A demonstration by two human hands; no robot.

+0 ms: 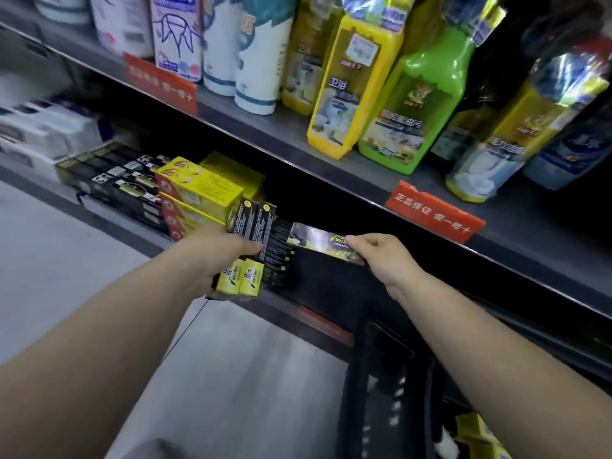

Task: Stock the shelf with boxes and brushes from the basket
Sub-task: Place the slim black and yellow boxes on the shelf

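Observation:
My left hand grips two narrow black-and-yellow boxes at the front edge of the bottom shelf; their yellow ends face me. My right hand pinches the near corner of a flat black-and-yellow box that lies across the dark shelf opening, just right of the left-hand boxes. Between them stands another black box with yellow dots. The black basket sits on the floor under my right forearm, with a yellow box showing inside.
Stacked yellow boxes and black boxes fill the bottom shelf to the left. The shelf above carries yellow and green cleaner bottles and white bottles, with red price tags. Grey floor lies below.

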